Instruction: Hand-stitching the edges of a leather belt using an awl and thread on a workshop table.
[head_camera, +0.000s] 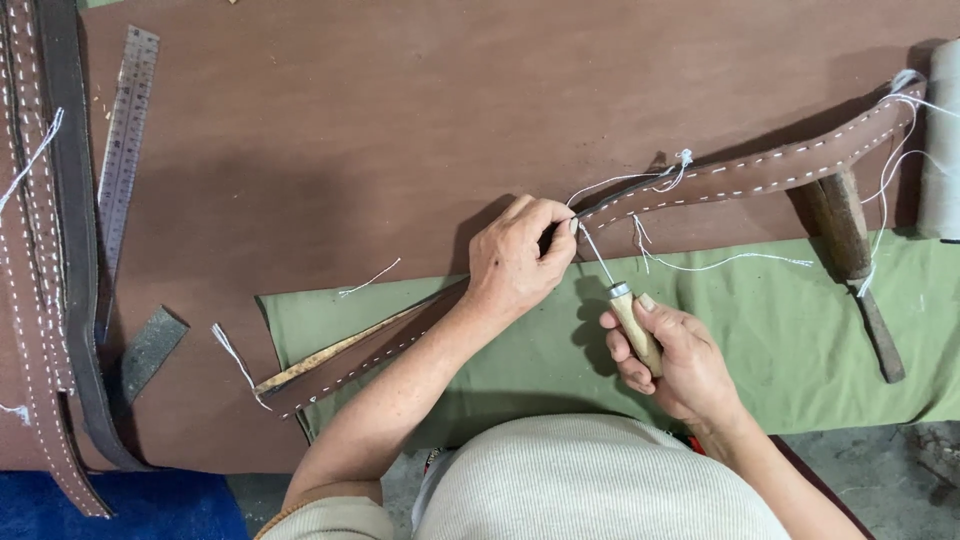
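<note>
The left hand (515, 262) is pinching the brown leather strap (760, 170), which is running lower-left to upper-right. The right hand (672, 362) is gripping the awl (622, 312), its tip pointing up-left toward the strap.

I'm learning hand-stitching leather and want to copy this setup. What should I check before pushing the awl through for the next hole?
1. Left hand pinching the brown leather strap right beside the stitch point: ok.
2. Right hand closed around the awl's wooden handle: ok.
3. Awl tip meeting the strap edge: ok; exact hole position cannot tell.
4. Fingertips out of the tip's path: cannot tell, the left fingertips sit very close.
5. Loose white thread out of the awl's way: not ok, strands trail beside the blade.
6. Green cloth under the work: ok.
</note>
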